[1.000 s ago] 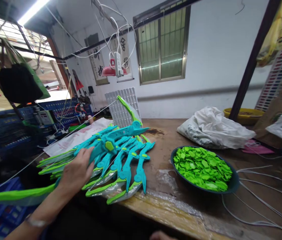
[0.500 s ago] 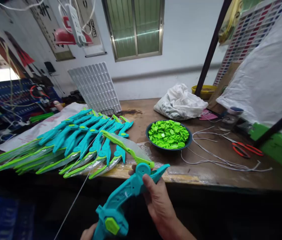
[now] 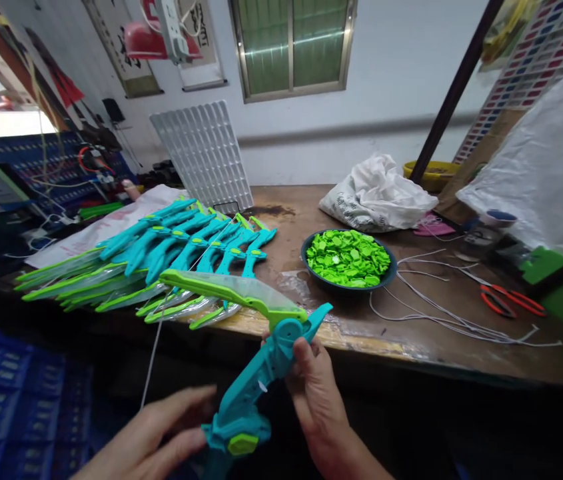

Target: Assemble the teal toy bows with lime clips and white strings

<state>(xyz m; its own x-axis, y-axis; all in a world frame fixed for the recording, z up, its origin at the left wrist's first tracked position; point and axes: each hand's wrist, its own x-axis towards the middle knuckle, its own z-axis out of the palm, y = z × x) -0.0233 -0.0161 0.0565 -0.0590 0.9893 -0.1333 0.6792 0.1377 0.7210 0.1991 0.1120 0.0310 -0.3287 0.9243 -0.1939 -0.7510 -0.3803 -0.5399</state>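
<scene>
My right hand [image 3: 318, 400] grips a teal toy bow [image 3: 254, 387] near its pivot, just below the table's front edge. A lime-green limb [image 3: 226, 291] with a clear blade sticks out from the pivot to the left, and a white string [image 3: 152, 363] hangs down from its tip. My left hand [image 3: 154, 437] is spread open at the bottom left, fingertips close to the bow's grip with its lime hexagon button [image 3: 242, 443]. A pile of finished teal and green bows [image 3: 161, 260] lies on the wooden table [image 3: 411, 333].
A dark bowl [image 3: 347, 259] of green plastic pieces stands mid-table. White strings [image 3: 441, 313] and red scissors [image 3: 511, 300] lie to its right. A white bag [image 3: 378, 193], a white tray [image 3: 204, 157] against the wall and blue crates [image 3: 6, 400] at the lower left are around.
The bow was lifted off the pile and brought down in front of me. In the last half second its green limb swung left and my left hand came away from the grip, fingers spread.
</scene>
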